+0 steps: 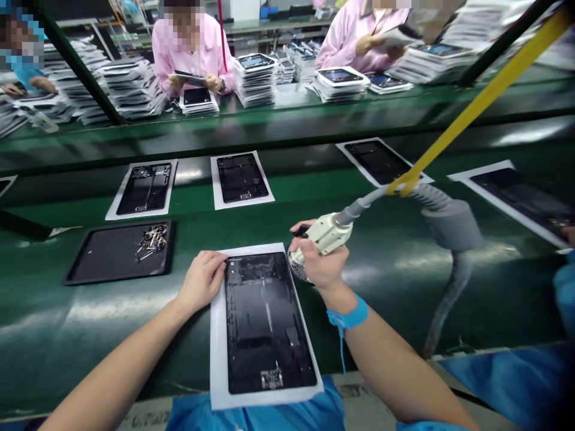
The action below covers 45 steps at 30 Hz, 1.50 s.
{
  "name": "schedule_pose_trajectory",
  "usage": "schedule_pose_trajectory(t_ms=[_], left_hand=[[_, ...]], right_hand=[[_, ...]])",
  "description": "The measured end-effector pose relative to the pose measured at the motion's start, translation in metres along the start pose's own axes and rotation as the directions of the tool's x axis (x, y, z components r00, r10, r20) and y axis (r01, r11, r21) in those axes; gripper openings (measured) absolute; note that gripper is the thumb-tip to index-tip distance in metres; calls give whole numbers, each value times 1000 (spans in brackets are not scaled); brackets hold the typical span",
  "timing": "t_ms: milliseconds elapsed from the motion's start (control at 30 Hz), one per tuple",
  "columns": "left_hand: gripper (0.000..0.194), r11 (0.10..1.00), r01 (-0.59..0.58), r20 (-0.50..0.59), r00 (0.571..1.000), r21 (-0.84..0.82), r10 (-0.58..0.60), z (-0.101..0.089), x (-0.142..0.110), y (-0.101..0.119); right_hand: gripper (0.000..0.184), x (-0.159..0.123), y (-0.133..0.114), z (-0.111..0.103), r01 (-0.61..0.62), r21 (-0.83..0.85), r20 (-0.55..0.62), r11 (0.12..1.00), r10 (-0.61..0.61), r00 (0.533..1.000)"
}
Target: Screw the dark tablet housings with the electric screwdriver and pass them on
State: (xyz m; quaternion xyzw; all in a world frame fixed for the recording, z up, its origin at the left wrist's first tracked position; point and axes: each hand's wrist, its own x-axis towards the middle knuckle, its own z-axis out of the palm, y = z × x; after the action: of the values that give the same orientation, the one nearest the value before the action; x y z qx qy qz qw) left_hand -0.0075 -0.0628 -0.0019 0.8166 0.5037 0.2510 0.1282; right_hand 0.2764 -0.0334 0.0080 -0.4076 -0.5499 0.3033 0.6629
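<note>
Black and open, a tablet housing is lying on a white sheet before the wearer. The left hand is resting loosely bunched fingers at its upper-left corner, seemingly steadying it; the right hand is gripping a cream power tool, its hose hanging from a yellow strap, probably easing the weight.

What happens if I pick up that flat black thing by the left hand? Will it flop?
The flat black panel would probably stay fairly stiff: its edges look straight. The little parts and wires showing on it might be fragile. Wide and thin, it would likely slide across its white sheet rather than roll.
</note>
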Motion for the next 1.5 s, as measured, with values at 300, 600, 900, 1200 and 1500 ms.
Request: schedule_pose_trajectory(t_ms=[300,600,900,1200,1500], left_hand=[[23,997,-24,-38,999,-68,21,1,2,-4],[31,986,45,-136,988,-158,-67,16,6,-9],[34,963,91,-72,991,-252,-112,14,7,-13],[29,971,119,0,993,-209,-121,14,10,-7],[25,974,134,8,991,-182,-135,15,11,-8]], right_hand=[[30,-1,5,2,4,48,-29,999,-2,1000],[30,7,-30,16,48,151,-128,987,-29,991],[26,-10,-19,111,-117,260,229,959,57,972],[28,-14,3,133,-99,213,264,972,41,964],[27,-22,11,136,-119,163,292,979,68,954]])
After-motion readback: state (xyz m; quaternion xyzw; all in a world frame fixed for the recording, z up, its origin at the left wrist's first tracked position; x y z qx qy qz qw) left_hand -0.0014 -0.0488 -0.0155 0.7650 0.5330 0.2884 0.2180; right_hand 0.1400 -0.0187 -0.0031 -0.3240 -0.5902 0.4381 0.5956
